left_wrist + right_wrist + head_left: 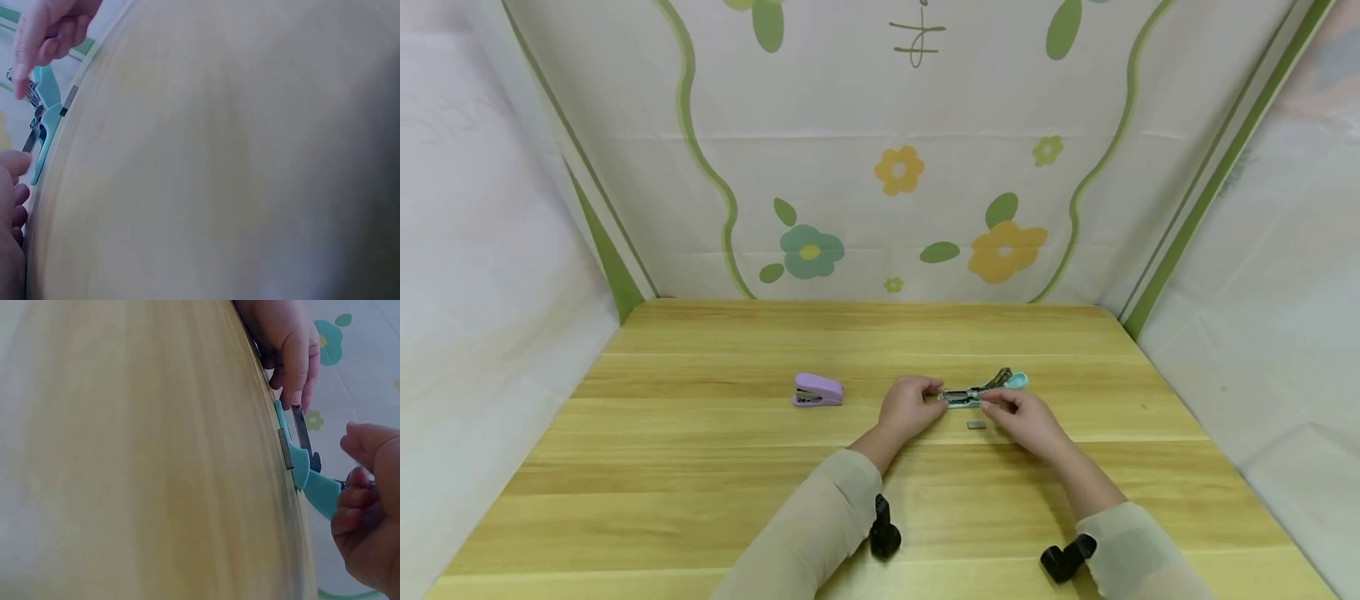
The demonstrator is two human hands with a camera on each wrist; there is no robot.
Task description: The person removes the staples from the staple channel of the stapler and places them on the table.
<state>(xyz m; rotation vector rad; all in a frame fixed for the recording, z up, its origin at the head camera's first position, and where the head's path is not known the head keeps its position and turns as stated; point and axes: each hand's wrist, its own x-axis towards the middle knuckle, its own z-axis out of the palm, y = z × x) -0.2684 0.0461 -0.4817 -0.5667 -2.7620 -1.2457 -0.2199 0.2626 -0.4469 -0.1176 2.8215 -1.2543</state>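
Observation:
A mint-green stapler (964, 404) lies opened out on the table, its metal rail exposed and its top folded back to the right. My left hand (912, 408) pinches its front end between thumb and fingers, as the right wrist view also shows. At the hinge side, my right hand (1024, 421) has its fingertips right over the rail; I cannot tell whether they grip anything. The light-blue handle end (1017, 381) and upturned metal part (1000, 378) stick out behind that hand. Just in front of the stapler lies a short grey strip of staples (976, 425).
To the left of my left hand, a lilac stapler (820, 389) rests on the wooden table (700, 467). A flower-printed cloth wall (850, 100) rises behind the table, with more cloth at both sides. Black wrist cameras (886, 537) hang below my sleeves.

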